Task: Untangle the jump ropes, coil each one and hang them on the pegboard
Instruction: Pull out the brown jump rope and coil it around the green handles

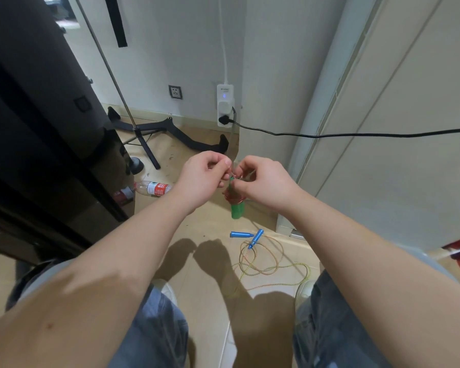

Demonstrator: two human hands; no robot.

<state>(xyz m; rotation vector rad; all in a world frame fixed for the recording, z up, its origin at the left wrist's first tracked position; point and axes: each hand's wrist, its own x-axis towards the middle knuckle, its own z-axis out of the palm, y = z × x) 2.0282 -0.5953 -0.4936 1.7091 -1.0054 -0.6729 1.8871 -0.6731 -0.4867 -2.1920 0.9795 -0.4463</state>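
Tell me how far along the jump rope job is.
Done: the two ropes look separated. In hand: left hand and right hand pinch the reddish cord wound round the green plastic handles. To do: the blue-handled rope with speckled cord lies loose on the floor, uncoiled; nothing hung, no pegboard in view.

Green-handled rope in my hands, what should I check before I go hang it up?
1. Both hands on the green-handled rope: ok, the left hand and right hand pinch its cord.
2. Cord wound round its handles: ok.
3. Loose end secured: cannot tell, the hands hide it.
4. Blue-handled rope coiled: not ok, it lies loose on the floor.
5. Pegboard in sight: not ok, none in view.
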